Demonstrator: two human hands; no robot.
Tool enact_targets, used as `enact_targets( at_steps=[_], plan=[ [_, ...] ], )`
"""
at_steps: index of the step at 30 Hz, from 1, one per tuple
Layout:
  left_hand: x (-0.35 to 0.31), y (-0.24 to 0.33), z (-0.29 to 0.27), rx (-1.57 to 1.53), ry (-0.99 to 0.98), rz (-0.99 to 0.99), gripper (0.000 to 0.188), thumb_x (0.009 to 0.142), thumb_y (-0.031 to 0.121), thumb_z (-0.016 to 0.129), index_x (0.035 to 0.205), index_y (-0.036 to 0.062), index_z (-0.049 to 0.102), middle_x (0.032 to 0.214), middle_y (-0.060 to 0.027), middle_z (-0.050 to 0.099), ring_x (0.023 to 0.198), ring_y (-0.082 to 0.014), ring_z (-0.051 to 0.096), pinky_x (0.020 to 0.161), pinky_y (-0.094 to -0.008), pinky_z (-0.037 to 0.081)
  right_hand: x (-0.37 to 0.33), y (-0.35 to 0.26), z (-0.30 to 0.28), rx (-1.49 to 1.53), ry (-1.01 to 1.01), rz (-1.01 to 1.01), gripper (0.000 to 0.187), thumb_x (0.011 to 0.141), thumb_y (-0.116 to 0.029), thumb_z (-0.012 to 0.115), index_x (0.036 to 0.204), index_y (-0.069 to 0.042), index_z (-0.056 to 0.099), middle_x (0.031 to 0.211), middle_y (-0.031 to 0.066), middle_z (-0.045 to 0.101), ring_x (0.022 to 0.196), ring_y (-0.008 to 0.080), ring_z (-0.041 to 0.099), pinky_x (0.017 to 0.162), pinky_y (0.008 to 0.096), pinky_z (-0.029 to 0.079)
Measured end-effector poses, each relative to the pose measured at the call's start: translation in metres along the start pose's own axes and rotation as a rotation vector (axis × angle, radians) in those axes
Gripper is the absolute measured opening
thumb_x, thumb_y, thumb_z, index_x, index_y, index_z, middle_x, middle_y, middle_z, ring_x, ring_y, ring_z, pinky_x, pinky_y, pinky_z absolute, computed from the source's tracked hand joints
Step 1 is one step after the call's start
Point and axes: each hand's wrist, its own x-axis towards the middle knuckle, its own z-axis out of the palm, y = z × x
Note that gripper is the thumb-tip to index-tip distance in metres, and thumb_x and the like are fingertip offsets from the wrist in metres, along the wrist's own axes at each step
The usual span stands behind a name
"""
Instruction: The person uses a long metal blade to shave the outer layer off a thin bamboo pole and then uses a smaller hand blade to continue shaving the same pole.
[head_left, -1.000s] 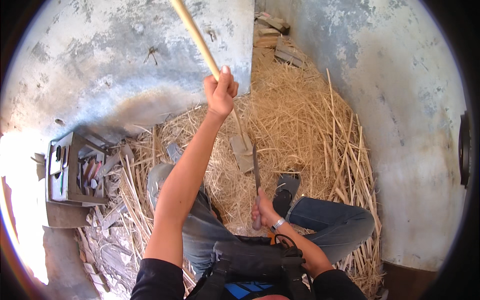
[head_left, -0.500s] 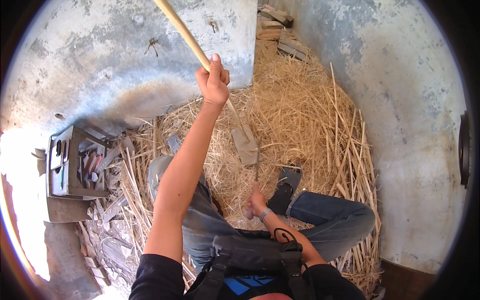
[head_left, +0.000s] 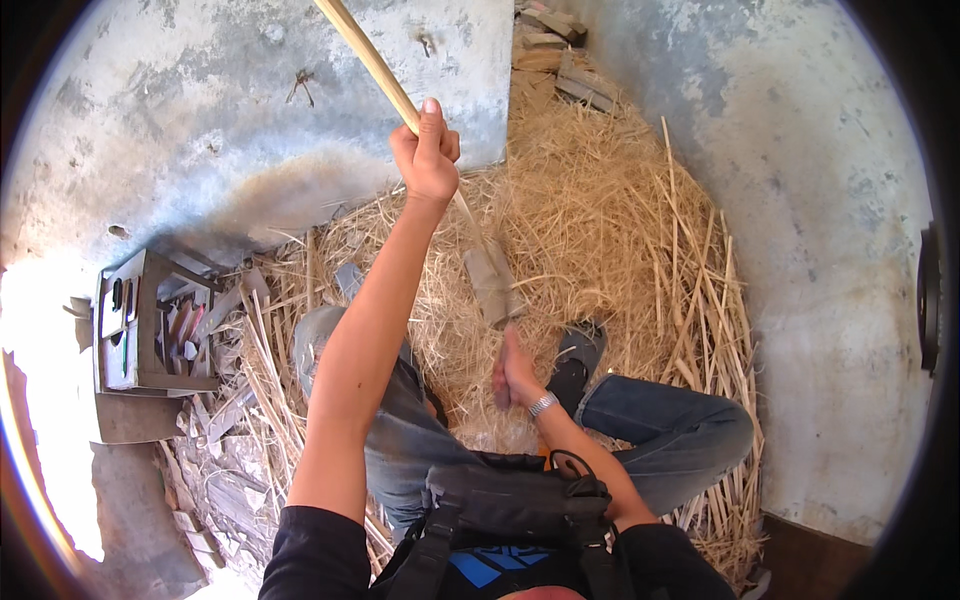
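My left hand is closed around a long pale wooden stick, thumb pointing up along it. The stick slants down past my wrist, its lower end at a worn wooden block on the straw. Between my knees, my right hand is closed on the handle of a narrow-bladed knife, just on the near side of the block. Motion smears the blade at the block's near end, so whether it touches the stick cannot be told.
Loose straw and shavings cover the floor around my legs. Long split strips lie along the right wall. A small wooden stool holding tools and scraps stands at left. Wood pieces lie in the far corner.
My right hand with the knife has moved forward, closer to the block. The left hand and stick have risen slightly.
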Motion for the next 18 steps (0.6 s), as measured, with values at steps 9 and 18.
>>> enact_targets(
  at_steps=[9, 18],
  plan=[
    [-0.002, 0.0, 0.005, 0.051, 0.034, 0.012, 0.058, 0.104, 0.035, 0.056, 0.059, 0.015, 0.026, 0.052, 0.0047, 0.023, 0.044, -0.0076, 0.02, 0.043, -0.0296, 0.017, -0.039, -0.087, 0.006, -0.005, 0.042, -0.449, 0.059, 0.102, -0.06, 0.045, 0.069, -0.011, 0.046, 0.054, 0.0024, 0.044, 0.041, 0.0133, 0.04, 0.039, 0.0297, 0.035],
    [0.002, -0.003, 0.009, 0.006, 0.013, -0.009, 0.056, 0.104, 0.035, 0.056, 0.06, 0.0148, 0.027, 0.052, 0.004, 0.024, 0.044, -0.008, 0.019, 0.043, -0.0294, 0.017, 0.003, 0.038, -0.028, 0.067, -0.05, 0.229, 0.061, 0.1, -0.066, 0.044, 0.08, -0.008, 0.048, 0.057, 0.0026, 0.044, 0.044, 0.0157, 0.044, 0.042, 0.0339, 0.038]
  ],
)
